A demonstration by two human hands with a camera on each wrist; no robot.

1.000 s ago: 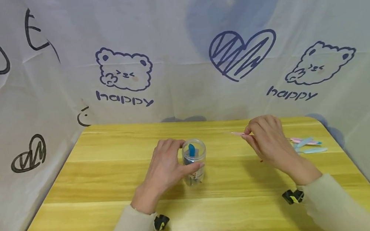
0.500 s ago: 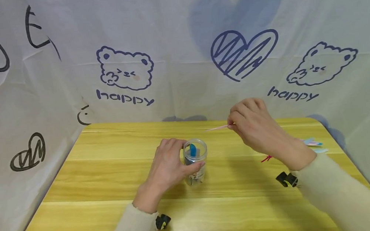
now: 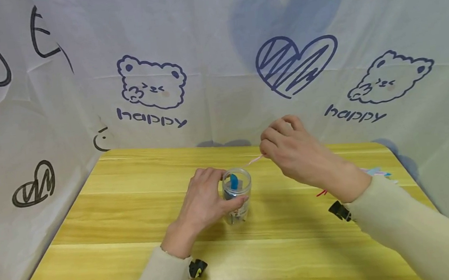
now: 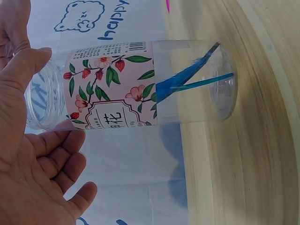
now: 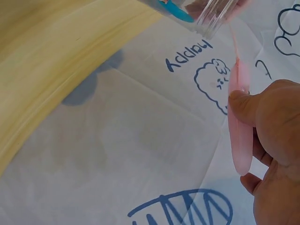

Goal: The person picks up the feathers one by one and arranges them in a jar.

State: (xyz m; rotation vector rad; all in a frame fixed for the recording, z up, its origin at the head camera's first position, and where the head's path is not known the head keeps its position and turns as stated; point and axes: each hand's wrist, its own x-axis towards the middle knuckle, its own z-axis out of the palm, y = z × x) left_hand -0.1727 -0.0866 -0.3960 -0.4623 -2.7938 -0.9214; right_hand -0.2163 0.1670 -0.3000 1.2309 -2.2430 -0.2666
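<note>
In the head view my left hand [image 3: 203, 200] grips a clear jar [image 3: 236, 213] near its rim, with fingers on one side and thumb on the other. The jar stands upright on the table, its mouth uncovered. A flowered label [image 4: 112, 84] wraps its middle. Blue slender pieces [image 4: 187, 75] lean inside. My right hand [image 3: 296, 153] pinches a slim pink paddle-shaped piece [image 5: 240, 131] between thumb and fingers. Its thin end points toward the jar mouth, just beyond the rim and apparently apart from it. The exact kind of these pieces is unclear.
Several pale blue and pink slender pieces [image 3: 375, 172] lie at the table's right side, partly behind my right forearm. A thin red piece [image 3: 321, 193] lies nearby. The wooden table [image 3: 138, 256] meets a white cloth backdrop [image 3: 214, 123] with drawings at its far edge.
My right hand has moved left and upward from beside the loose pieces, carrying the pink piece toward the jar mouth. The left hand and jar have stayed in place.
</note>
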